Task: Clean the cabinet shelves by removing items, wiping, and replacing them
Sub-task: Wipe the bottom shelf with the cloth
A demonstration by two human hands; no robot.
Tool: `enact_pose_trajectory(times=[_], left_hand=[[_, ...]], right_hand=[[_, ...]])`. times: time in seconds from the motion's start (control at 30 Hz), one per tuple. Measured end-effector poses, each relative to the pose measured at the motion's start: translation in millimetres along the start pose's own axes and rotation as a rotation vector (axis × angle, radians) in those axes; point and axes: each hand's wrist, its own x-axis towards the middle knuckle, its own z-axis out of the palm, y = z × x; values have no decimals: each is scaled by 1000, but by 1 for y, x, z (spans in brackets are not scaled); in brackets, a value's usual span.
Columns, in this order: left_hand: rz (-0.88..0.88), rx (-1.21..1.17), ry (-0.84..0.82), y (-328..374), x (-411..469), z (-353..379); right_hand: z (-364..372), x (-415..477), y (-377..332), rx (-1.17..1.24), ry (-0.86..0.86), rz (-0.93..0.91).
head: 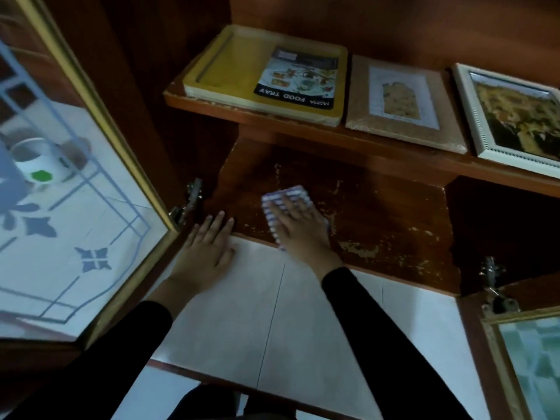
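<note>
On the upper shelf (pixel 303 125), a yellow tray (pixel 230 65) bears a label (pixel 298 78) reading "FOOD TRAY". The left hand (pixel 206 250) lies flat at the lower shelf (pixel 378 213) edge, fingers straight, holding nothing. The right hand (pixel 298 227) presses a checked cloth (pixel 285 194) onto that shelf, fingers spread flat.

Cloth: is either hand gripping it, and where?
Neither grips it. The right hand presses flat on the middle of the cloth, fingers straight, on the shelf. The left hand lies flat at its front edge, holding nothing.
</note>
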Motion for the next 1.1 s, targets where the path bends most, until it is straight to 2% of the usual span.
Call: enact_pose_trajectory(times=[0.1, 0.17, 0.3, 0.4, 0.5, 0.6, 0.67, 0.73, 0.8, 0.9, 1.0, 1.1], left_hand=[[17, 46, -20, 0, -5, -4], [38, 102, 54, 0, -10, -6], [37, 168, 215, 1, -23, -20], [66, 194, 301, 0, -30, -33], [52, 224, 364, -2, -38, -37], [-31, 284, 403, -3, -45, -39], [-58, 295, 409, -6, -47, -40], [-60, 298, 387, -8, -49, -41], [-58, 288, 373, -9, -49, -43], [-57, 276, 355, -8, -51, -43], [-67, 296, 334, -7, -51, -42], [-91, 310, 316, -2, -49, -40]], right_hand=[[5, -19, 66, -49, 23, 136], [0, -24, 93, -26, -9, 267], [-11, 0, 75, 36, -26, 441], [-9, 35, 33, 30, -16, 313], [-5, 58, -6, 38, -44, 92], [-1, 57, -37, -20, 4, -205], [3, 49, -39, -35, 30, -420], [4, 47, -25, -57, 59, -553], [-1, 52, -6, -37, 72, -576], [-2, 77, 8, -70, 58, -418], [1, 100, -16, -115, 23, -303], [4, 98, -60, -38, 122, -304]])
